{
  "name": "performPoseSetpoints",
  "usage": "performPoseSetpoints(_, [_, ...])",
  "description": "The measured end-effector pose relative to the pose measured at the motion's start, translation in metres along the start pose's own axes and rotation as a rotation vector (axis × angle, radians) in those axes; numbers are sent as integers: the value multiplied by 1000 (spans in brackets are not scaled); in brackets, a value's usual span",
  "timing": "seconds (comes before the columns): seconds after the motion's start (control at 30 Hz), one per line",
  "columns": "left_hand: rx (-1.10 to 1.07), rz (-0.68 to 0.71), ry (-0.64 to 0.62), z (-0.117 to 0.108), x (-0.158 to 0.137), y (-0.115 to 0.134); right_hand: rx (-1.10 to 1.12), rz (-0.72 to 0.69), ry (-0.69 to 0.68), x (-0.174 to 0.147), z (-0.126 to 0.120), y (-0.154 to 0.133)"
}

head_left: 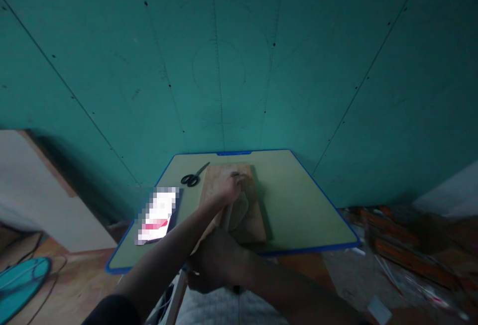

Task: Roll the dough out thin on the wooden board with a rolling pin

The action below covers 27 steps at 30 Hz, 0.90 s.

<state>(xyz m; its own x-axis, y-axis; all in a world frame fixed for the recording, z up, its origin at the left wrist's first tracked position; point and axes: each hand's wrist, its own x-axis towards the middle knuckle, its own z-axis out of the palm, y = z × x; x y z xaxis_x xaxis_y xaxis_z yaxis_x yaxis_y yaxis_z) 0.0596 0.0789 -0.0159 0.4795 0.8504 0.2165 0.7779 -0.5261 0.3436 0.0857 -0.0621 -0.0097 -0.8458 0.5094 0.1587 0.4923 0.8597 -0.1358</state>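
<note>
On the wooden board [257, 223], my left hand [232, 186] bends its fingers down at the far end of a thin, pale, rounded piece [239, 210]. What that piece is made of does not show clearly. My right hand [214, 260] is closed in a fist at the board's near edge. From it a narrow, light blade, seemingly of a knife [226, 217], points forward along the left side of the pale piece, toward my left hand. The knife's handle is hidden in the fist. My forearms cross in front of me.
The board lies on a small blue-edged table [298, 205]. Black-handled scissors [192, 179] lie left of the board, with a bright-screened device [159, 215] nearer me. A green wall [239, 91] rises behind. Wooden scraps [414, 260] litter the floor at right; a pale panel [48, 195] leans at left.
</note>
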Motion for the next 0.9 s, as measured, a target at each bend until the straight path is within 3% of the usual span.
performPoseSetpoints(0.27, [-21,-62,-9,-10,2,25,203,176,477,-23,35,-8])
performPoseSetpoints(0.63, [128,-115,-83,9,9,49,237,343,786,-38,64,-26])
performPoseSetpoints(0.7, [102,-134,-86,11,10,52,243,328,759,-47,63,-23])
performPoseSetpoints(0.77, [73,-161,-98,11,11,55,253,209,652,-53,53,-16])
performPoseSetpoints(0.9, [95,-163,-107,10,11,57,159,-78,288,-50,12,4])
